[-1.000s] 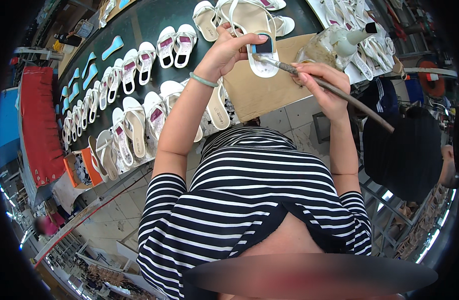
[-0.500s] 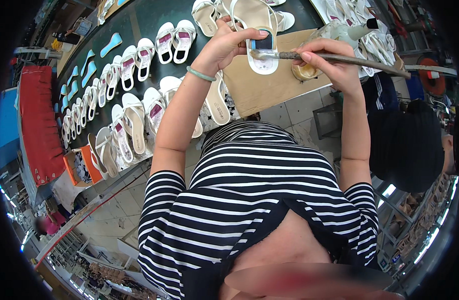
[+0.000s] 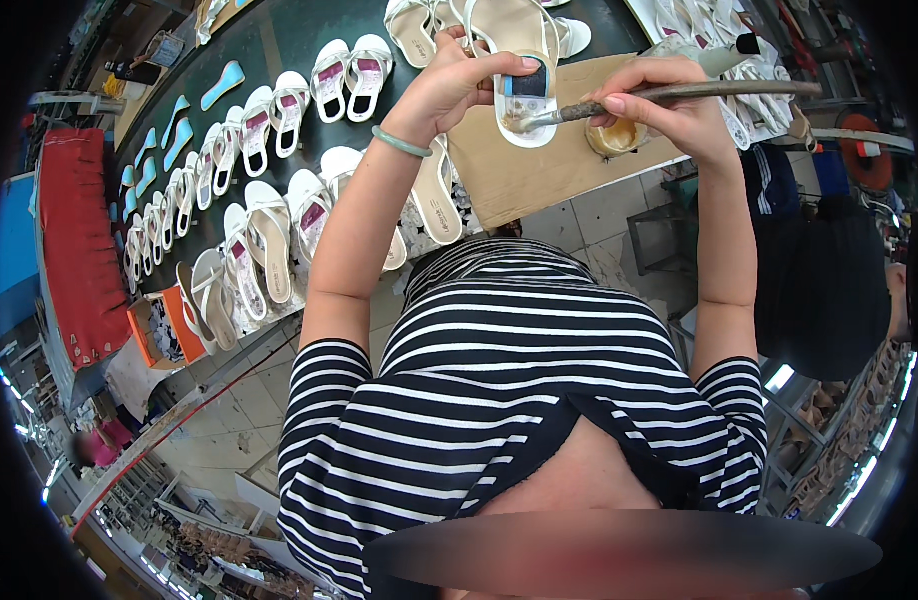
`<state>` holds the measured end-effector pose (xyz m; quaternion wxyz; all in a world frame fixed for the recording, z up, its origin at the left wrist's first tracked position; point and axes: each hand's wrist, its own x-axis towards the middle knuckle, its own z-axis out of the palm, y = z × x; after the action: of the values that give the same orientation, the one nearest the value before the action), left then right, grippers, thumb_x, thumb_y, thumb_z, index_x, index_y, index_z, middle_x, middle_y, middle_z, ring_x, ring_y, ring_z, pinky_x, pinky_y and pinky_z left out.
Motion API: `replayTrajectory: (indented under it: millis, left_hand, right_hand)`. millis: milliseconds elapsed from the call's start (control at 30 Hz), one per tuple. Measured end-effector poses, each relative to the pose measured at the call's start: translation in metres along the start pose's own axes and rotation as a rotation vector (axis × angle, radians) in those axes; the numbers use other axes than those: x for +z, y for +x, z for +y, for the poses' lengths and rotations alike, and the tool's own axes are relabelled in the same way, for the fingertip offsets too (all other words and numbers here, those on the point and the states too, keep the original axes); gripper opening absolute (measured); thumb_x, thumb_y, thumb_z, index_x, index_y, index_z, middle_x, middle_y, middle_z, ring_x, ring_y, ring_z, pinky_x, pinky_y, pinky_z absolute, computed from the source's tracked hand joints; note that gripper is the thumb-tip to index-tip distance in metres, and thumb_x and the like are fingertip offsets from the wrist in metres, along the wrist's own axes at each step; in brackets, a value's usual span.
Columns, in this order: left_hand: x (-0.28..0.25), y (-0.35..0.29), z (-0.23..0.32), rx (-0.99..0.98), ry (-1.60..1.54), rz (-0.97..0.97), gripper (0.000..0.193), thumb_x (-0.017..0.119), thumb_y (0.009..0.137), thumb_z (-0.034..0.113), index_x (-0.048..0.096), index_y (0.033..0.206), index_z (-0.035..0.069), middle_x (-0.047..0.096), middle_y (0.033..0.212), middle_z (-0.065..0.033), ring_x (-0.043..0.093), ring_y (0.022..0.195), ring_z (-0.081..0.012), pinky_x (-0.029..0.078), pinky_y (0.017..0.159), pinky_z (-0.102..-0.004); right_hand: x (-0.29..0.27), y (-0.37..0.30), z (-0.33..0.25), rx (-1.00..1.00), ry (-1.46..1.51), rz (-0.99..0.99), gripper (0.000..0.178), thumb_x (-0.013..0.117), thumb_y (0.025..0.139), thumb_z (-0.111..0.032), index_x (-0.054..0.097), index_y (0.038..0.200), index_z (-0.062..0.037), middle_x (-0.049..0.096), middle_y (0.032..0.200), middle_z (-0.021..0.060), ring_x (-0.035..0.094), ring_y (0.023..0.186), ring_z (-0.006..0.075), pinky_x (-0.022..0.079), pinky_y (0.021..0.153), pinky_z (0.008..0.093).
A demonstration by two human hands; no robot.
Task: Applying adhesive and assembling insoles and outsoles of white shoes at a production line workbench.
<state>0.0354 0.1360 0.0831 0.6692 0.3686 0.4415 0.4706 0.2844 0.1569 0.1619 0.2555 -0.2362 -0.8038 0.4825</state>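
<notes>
A white sandal (image 3: 526, 137) is gripped in my left hand (image 3: 459, 82), its heel end toward me. The left thumb lies on a folded-back beige insole flap, whose underside shows a blue and dark patch (image 3: 525, 84). My right hand (image 3: 669, 105) is closed around the long handle of a brush (image 3: 579, 111). The brush's bristles touch the sandal's bare heel area, where a brownish wet-looking smear shows. Below the right hand, a small jar (image 3: 616, 140) with yellowish contents stands on a sheet of cardboard (image 3: 514, 185).
Rows of white sandals (image 3: 289, 112) cover the dark green table (image 3: 279, 40) to the left, with several light-blue pieces (image 3: 222, 87) beyond. A pale bottle with a black cap (image 3: 719, 60) and a pile of white straps lie at right. An orange box (image 3: 184, 330) sits at the table's near left.
The brush has swung toward a more level angle, its handle end rising. Its bristles have shifted nearer the sandal's heel end. My right forearm has moved slightly right; the left hand keeps its hold.
</notes>
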Motion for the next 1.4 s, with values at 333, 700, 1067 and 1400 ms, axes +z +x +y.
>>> replayTrajectory:
  millis: [333,700,1067,1400]
  left_hand:
    - [0.000,0.002,0.000,-0.016,0.077,-0.041,0.085,0.079,0.073,0.012,0.018,0.128,-0.009,0.053,0.102,-0.0122,0.064,0.091,-0.0187,0.057,0.078,-0.0318]
    - [0.010,-0.010,0.008,-0.107,0.166,-0.044,0.099,0.079,0.072,0.016,0.008,0.136,-0.010,0.053,0.106,-0.0143,0.063,0.094,-0.0196,0.055,0.078,-0.0316]
    - [0.001,0.009,-0.013,-0.128,0.133,-0.092,0.108,0.079,0.071,0.015,-0.002,0.137,-0.010,0.052,0.112,-0.0216,0.065,0.090,-0.0275,0.056,0.073,-0.0383]
    - [-0.008,0.025,-0.033,-0.128,0.177,-0.182,0.096,0.074,0.076,0.009,0.002,0.138,-0.007,0.055,0.111,-0.0221,0.066,0.087,-0.0252,0.057,0.069,-0.0367]
  right_hand:
    - [-0.017,0.034,-0.010,-0.001,-0.042,-0.256,0.010,0.071,0.079,-0.005,0.071,0.085,0.0020,0.069,0.078,0.0101,0.067,0.069,0.0153,0.055,0.066,0.0255]
    - [-0.022,0.075,-0.025,0.377,0.094,-0.601,0.016,0.069,0.085,-0.009,0.070,0.097,0.0017,0.071,0.088,0.0077,0.065,0.081,0.0121,0.052,0.074,0.0238]
    - [-0.015,0.102,-0.023,0.318,0.050,-0.793,0.015,0.070,0.080,-0.002,0.071,0.095,-0.0002,0.071,0.088,0.0069,0.065,0.079,0.0121,0.051,0.072,0.0237]
    - [-0.007,0.106,-0.053,-0.178,-0.362,-0.826,0.016,0.073,0.073,-0.002,0.072,0.089,-0.0021,0.069,0.086,0.0060,0.063,0.082,0.0160,0.049,0.076,0.0281]
